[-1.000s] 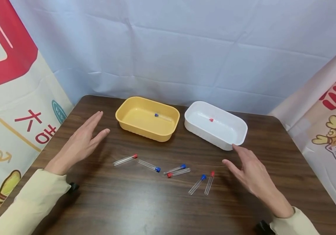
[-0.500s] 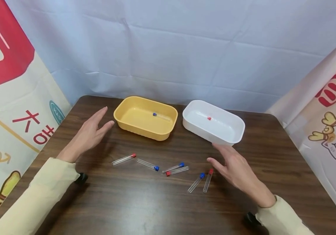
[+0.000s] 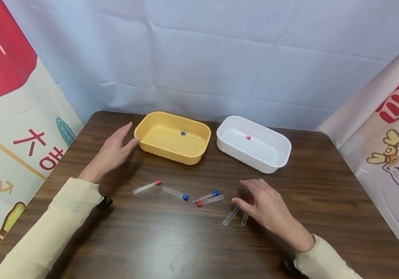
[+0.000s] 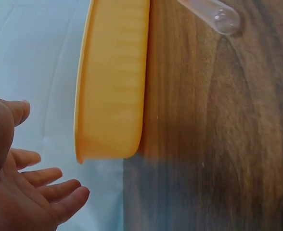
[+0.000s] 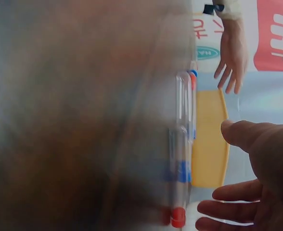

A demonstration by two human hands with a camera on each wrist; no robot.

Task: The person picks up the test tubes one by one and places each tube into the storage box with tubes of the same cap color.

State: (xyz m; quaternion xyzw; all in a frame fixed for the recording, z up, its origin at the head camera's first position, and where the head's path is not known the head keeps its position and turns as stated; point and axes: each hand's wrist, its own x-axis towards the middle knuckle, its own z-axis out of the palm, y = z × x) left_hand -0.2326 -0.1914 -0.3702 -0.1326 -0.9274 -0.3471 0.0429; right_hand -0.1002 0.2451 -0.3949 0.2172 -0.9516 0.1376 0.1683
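My right hand (image 3: 267,205) hovers with parted fingers over two clear test tubes at the right. One has a blue cap (image 3: 237,208); the other's red cap (image 5: 178,217) is partly hidden by the fingers in the head view. Nothing is in that hand. My left hand (image 3: 113,154), fingers loosely spread and holding nothing, is beside the left end of the yellow tray (image 3: 168,154). Left of the right hand lie a red-capped tube (image 3: 211,200) and a blue-capped tube (image 3: 204,197), close together. Farther left are another blue-capped tube (image 3: 175,193) and a red-capped one (image 3: 146,187).
At the back of the brown table (image 3: 171,248) the yellow tray stands beside a white tray (image 3: 242,155). A blue-capped tube (image 3: 193,136) lies in the yellow tray, a red-capped tube (image 3: 242,135) in the white one. A pale curtain (image 3: 206,58) hangs behind.
My right hand has moved left and down from the white tray to over the two rightmost tubes. My left hand has shifted right, up to the yellow tray's end. The tubes stay put.
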